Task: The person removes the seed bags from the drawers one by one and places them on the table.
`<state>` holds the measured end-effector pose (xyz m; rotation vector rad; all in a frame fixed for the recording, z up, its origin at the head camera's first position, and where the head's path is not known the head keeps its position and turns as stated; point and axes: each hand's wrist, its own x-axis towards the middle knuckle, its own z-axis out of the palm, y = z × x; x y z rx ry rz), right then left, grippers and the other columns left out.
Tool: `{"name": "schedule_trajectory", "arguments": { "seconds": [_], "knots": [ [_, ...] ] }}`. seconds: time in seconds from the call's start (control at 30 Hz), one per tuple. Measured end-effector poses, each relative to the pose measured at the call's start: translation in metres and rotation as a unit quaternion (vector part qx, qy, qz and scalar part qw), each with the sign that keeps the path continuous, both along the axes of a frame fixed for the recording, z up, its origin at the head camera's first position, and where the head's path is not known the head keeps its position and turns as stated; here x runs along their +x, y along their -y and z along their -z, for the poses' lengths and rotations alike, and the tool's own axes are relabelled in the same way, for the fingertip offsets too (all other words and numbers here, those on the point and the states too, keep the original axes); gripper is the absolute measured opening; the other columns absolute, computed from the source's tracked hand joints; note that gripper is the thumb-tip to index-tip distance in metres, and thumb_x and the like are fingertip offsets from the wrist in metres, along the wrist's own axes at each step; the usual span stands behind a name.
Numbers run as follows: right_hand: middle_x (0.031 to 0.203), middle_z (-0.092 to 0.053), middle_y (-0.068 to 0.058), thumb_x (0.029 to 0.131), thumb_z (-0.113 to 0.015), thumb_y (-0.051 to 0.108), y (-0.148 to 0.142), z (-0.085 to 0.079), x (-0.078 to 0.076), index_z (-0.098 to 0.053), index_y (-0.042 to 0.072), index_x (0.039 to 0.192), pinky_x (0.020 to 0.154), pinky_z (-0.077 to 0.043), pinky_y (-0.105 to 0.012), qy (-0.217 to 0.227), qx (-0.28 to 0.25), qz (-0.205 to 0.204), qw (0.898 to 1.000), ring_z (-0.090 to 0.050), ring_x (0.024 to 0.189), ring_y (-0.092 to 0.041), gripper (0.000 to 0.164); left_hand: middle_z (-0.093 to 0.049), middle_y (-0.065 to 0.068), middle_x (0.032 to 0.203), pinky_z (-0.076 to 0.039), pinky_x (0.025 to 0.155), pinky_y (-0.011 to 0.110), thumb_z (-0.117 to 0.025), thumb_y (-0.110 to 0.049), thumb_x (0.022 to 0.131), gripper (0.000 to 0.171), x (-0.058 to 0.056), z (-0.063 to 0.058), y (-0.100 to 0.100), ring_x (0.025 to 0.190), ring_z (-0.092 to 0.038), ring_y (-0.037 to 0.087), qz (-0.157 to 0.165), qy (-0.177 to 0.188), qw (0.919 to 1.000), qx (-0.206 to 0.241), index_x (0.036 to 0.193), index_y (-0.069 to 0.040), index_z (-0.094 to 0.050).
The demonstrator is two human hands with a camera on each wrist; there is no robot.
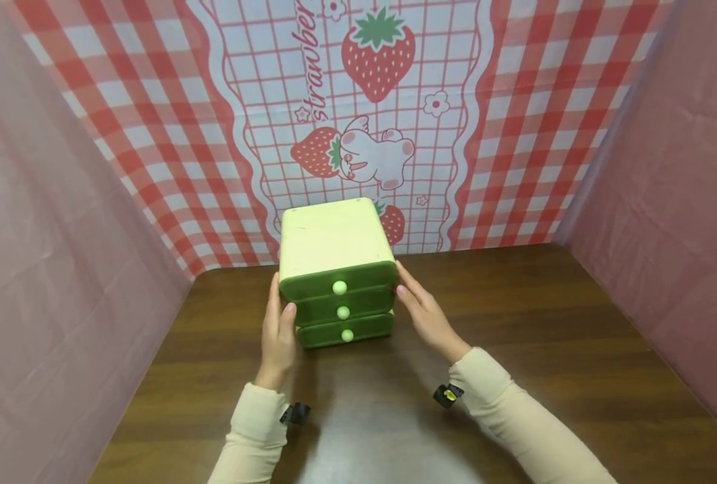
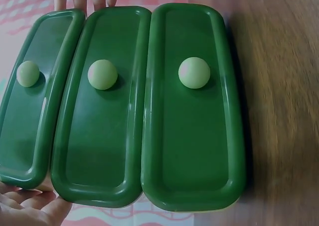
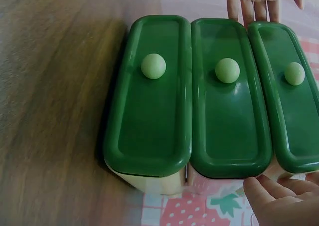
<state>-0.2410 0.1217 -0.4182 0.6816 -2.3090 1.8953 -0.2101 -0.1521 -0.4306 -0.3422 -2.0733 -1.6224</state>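
Observation:
A small drawer cabinet (image 1: 334, 242) with a pale yellow-green top stands near the back of the table. Its three dark green drawers (image 2: 194, 131) look shut, and each has a round pale green knob (image 3: 153, 66). My left hand (image 1: 280, 338) touches the cabinet's left side, fingers extended along it and thumb by the front edge. On the opposite side, my right hand (image 1: 429, 317) rests its straight fingers against the wall, thumb near the front edge. Both wrist views show fingers beside the upper two drawers. Whether the base sits fully on the table cannot be told.
The brown wooden table (image 1: 576, 349) extends to both sides and in front. Behind the cabinet hangs a red-and-white checked cloth (image 1: 534, 101) with strawberries. Pink cloth walls (image 1: 50, 255) flank the table left and right.

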Motion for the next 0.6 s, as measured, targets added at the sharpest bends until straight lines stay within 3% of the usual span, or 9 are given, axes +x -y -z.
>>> {"name": "schedule_trajectory", "arguments": {
  "seconds": [0.17, 0.43, 0.6],
  "knots": [
    [0.162, -0.025, -0.012, 0.108, -0.034, 0.025, -0.013, 0.005, 0.005, -0.022, 0.014, 0.157, 0.116, -0.033, -0.044, -0.009, -0.014, 0.000, 1.000, -0.033, 0.144, -0.035, 0.052, -0.019, 0.010, 0.164, -0.016, 0.123, 0.044, -0.036, -0.013, 0.103, 0.059, -0.002, 0.002, -0.010, 0.150, -0.018, 0.023, 0.014, -0.004, 0.9998, -0.011, 0.158, -0.013, -0.014],
    [0.158, -0.030, -0.020, 0.108, -0.032, 0.019, -0.035, 0.006, 0.013, -0.022, 0.011, 0.157, 0.105, -0.039, -0.012, -0.031, -0.022, 0.013, 0.999, -0.036, 0.140, -0.041, 0.051, -0.018, 0.010, 0.164, -0.014, 0.124, 0.045, -0.036, -0.013, 0.103, 0.061, -0.007, 0.002, -0.028, 0.151, -0.016, 0.024, 0.039, -0.009, 0.9987, -0.031, 0.159, -0.013, -0.012],
    [0.157, -0.031, -0.021, 0.108, -0.032, 0.019, -0.044, 0.007, 0.017, -0.021, 0.012, 0.157, 0.104, -0.038, -0.010, -0.037, -0.024, 0.023, 0.999, -0.037, 0.139, -0.039, 0.051, -0.018, 0.011, 0.164, -0.015, 0.123, 0.049, -0.037, -0.013, 0.102, 0.062, -0.008, -0.001, -0.038, 0.151, -0.018, 0.026, 0.051, -0.017, 0.9979, -0.036, 0.158, -0.010, -0.011]
  ]
}}
